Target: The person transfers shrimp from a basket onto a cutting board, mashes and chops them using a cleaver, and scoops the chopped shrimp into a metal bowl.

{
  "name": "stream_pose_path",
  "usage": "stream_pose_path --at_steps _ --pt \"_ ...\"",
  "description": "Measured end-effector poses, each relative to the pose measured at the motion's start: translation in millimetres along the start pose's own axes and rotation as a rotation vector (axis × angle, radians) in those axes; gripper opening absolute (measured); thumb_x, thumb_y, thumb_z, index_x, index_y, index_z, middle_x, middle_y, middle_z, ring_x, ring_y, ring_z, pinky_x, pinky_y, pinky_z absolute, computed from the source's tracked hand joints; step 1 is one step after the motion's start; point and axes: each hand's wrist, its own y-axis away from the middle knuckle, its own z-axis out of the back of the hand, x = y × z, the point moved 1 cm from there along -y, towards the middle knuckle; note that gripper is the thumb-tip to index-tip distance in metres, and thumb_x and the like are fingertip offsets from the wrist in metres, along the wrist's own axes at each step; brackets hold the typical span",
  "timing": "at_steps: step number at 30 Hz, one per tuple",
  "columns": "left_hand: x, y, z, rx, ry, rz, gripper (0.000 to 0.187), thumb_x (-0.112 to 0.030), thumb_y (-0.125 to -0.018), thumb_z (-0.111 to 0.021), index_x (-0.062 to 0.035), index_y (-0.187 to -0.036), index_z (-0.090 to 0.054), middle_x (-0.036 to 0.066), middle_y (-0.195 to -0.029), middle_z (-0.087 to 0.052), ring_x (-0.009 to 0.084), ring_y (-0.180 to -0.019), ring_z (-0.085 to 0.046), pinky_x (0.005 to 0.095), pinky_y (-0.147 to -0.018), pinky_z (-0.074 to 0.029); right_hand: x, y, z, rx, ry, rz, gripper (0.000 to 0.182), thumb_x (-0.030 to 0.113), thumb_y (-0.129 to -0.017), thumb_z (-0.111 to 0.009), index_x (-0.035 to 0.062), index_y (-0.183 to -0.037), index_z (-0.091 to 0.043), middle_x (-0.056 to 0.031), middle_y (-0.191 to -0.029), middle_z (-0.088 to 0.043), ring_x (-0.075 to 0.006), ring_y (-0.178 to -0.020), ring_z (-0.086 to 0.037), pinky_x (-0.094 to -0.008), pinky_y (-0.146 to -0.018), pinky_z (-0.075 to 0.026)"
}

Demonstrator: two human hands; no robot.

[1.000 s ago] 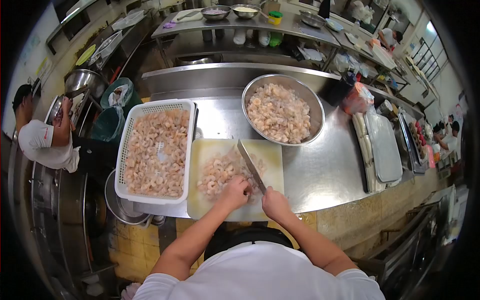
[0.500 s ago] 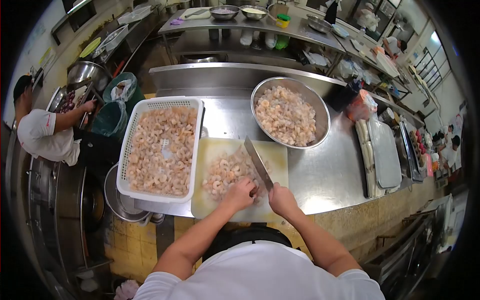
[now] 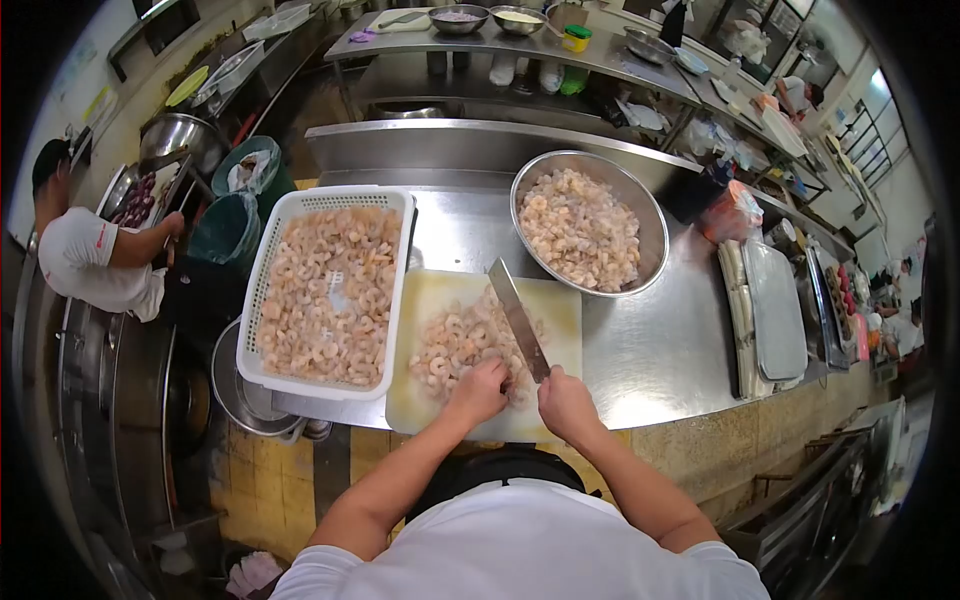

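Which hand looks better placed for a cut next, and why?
Probably the right hand: it grips the knife, blade over the board. The left hand holds no knife; it is at the shrimp there.

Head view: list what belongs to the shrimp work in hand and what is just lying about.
Job in hand: knife, in the right hand; shrimp, at the left hand; cutting board; white basket; steel bowl.

Apparently just lying about: flat grey tray; plastic bag; yellow tub.
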Motion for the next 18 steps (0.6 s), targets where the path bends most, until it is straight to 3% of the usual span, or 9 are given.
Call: stream_pose_path --at_steps 5,12,15,18 --pt "-4 -4 5 -0.046 -0.009 -0.018 0.016 -0.007 -0.073 -0.078 -0.0061 -0.084 -0.066 0.013 -0.091 -0.066 0.0361 -0.087 -0.068 0.0467 -0.073 -0.057 -18 -11 -24 0.016 0.048 0.004 0.023 0.015 -0.102 -0.056 -0.0067 -0.097 -0.058 -0.0366 -0.08 -0.067 -0.0564 -0.078 -0.068 -0.0634 -0.075 -0.054" --pt "-6 -2 6 -0.03 0.019 0.002 0.015 -0.009 -0.073 -0.077 -0.0077 -0.085 -0.068 0.011 -0.091 -0.066 0.0324 -0.087 -0.069 0.0459 -0.073 -0.058 7 9 13 -0.003 0.035 0.019 0.021 0.016 -0.101 -0.056 -0.0047 -0.097 -0.06 -0.0348 -0.082 -0.07 -0.0538 -0.077 -0.07 -0.062 -0.073 -0.056" --pt "0 -4 -1 -0.112 -0.032 -0.105 0.017 -0.008 -0.072 -0.079 -0.0088 -0.089 -0.073 0.009 -0.089 -0.069 0.0312 -0.085 -0.07 0.0433 -0.072 -0.059 -3 5 -11 0.017 0.056 0.055 0.022 0.016 -0.102 -0.056 -0.0049 -0.097 -0.06 -0.0345 -0.081 -0.07 -0.0536 -0.077 -0.07 -0.062 -0.073 -0.056" --pt "4 -5 0 -0.022 -0.063 -0.075 0.015 -0.011 -0.073 -0.077 -0.0092 -0.087 -0.073 0.008 -0.09 -0.067 0.0305 -0.088 -0.07 0.0445 -0.073 -0.06 -12 -6 -21 0.029 0.062 0.064 0.022 0.016 -0.101 -0.056 -0.0055 -0.098 -0.059 -0.0351 -0.081 -0.069 -0.0543 -0.078 -0.07 -0.0625 -0.074 -0.056"
